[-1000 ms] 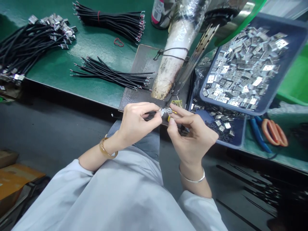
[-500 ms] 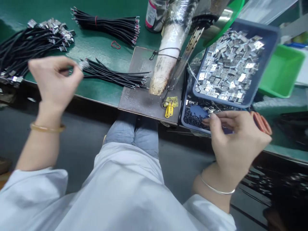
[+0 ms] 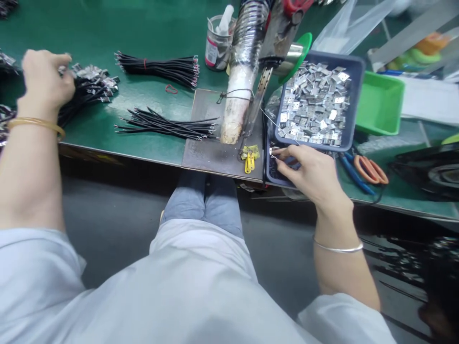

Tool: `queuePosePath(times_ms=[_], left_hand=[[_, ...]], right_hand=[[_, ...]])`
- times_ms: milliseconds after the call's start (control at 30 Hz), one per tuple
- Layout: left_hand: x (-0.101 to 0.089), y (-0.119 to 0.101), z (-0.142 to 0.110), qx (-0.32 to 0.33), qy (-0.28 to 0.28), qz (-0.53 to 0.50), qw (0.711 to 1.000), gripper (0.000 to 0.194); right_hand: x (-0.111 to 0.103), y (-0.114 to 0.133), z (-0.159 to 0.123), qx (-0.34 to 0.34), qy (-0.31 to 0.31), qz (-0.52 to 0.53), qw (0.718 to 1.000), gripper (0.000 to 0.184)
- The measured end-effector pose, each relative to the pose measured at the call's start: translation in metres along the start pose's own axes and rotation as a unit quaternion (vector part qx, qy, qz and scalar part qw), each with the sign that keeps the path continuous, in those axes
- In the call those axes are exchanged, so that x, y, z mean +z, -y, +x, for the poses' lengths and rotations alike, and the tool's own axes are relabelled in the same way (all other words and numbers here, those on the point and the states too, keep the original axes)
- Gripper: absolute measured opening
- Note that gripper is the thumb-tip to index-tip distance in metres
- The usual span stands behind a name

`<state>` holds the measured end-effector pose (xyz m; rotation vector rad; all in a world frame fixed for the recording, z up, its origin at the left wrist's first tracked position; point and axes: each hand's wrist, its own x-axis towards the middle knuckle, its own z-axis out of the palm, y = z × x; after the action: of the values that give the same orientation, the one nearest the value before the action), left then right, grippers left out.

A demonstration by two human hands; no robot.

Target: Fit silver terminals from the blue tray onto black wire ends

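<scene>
My left hand [image 3: 43, 76] is stretched out to the far left of the green bench, fingers curled over a pile of black cables with metal ends [image 3: 89, 86]; what it holds is hidden. My right hand [image 3: 310, 172] reaches into the lower blue tray [image 3: 269, 176], thumb and forefinger pinched on a small metal clip [image 3: 274, 152]. Just above it a second blue tray [image 3: 353, 95] is heaped with several shiny metal clips. A loose fan of black wires [image 3: 168, 125] lies between my hands.
A dark metal plate [image 3: 211, 148] carries a wrapped tool column [image 3: 238, 86] and a yellow clip [image 3: 248, 162]. A banded wire bundle [image 3: 161, 69], a jar [image 3: 215, 43], a green bin [image 3: 380, 102] and orange-handled cutters [image 3: 369, 169] stand around.
My hands, joined at a clip and cable a second ago, have parted. The left swung out to the cable pile; the right went to the lower blue tray and pinched a clip.
</scene>
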<state>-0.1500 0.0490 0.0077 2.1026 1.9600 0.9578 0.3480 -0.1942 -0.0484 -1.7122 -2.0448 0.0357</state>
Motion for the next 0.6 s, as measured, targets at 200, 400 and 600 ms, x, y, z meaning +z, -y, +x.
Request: queuePosePath(times_ms=[200,400,600], left_hand=[[0.056,-0.042,-0.032,0.197,0.012,-0.087,0.976,0.048],[0.099,-0.103,-0.122,0.389,0.148,-0.112,0.903,0.015],[0.109,-0.095,-0.141,0.415,0.070,-0.070,0.904,0.027]], right_hand=[[-0.013,-0.006,0.000,-0.032,0.059,-0.108,0.992,0.006],[-0.021,-0.006,-0.002,-0.023,0.069,-0.153,0.986,0.011],[-0.020,-0.012,-0.009,-0.033,0.061,-0.100,0.993,0.010]])
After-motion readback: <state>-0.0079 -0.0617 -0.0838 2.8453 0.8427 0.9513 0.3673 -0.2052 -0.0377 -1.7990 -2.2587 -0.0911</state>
